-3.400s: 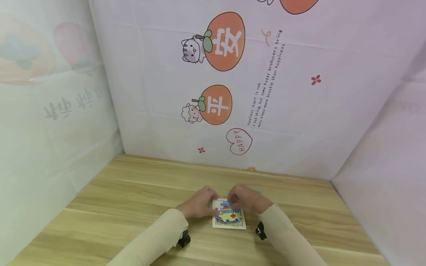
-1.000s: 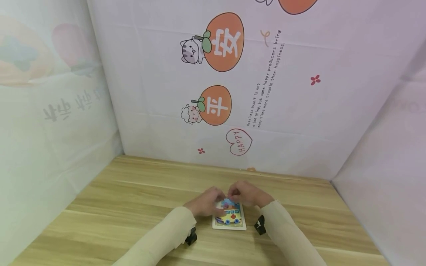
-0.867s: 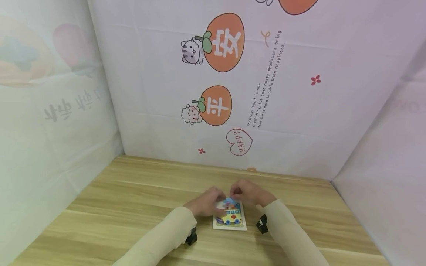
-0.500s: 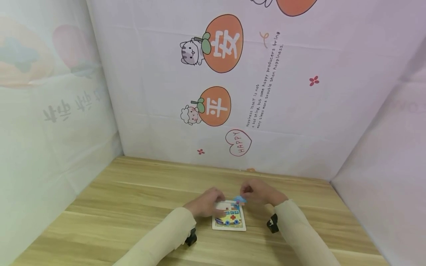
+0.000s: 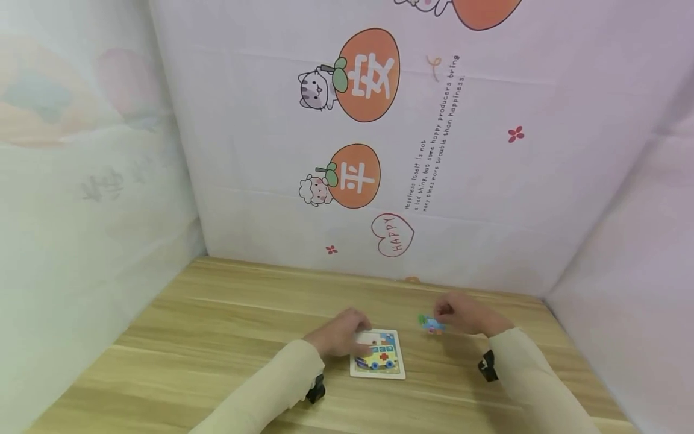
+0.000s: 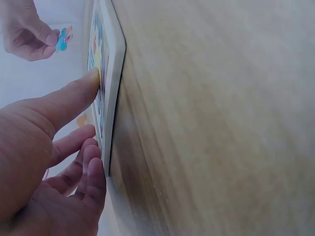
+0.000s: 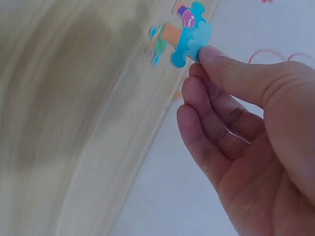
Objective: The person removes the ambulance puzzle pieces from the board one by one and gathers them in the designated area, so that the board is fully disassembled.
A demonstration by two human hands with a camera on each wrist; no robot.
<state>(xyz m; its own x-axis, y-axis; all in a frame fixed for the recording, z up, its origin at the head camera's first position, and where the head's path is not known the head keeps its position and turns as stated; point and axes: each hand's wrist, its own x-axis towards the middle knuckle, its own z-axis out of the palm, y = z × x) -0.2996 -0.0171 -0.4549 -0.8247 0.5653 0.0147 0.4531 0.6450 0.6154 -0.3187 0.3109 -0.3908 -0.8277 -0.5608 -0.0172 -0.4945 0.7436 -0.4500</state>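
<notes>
A small square jigsaw puzzle board [image 5: 376, 376] with a white rim and a yellow ambulance picture lies on the table. My left hand [image 5: 341, 333] holds it at its left side; in the left wrist view the thumb [image 6: 81, 96] presses on its face and the curled fingers meet its edge. The board's upper left shows bare white. To the right of the board my right hand [image 5: 465, 312] pinches a light-blue puzzle piece [image 7: 189, 37] between thumb and fingertips, raised above the table. Behind that piece lies a loose piece [image 7: 157, 46] with green and orange, partly hidden.
The wood-grain table [image 5: 244, 337] is bounded by white printed cloth walls at the back [image 5: 271, 223], left and right. Each wrist wears a black camera [image 5: 316, 389] below a cream sleeve.
My right hand has lifted the blue piece from the board's upper part and carried it right, towards the loose piece. My left hand has stayed at the board's left side.
</notes>
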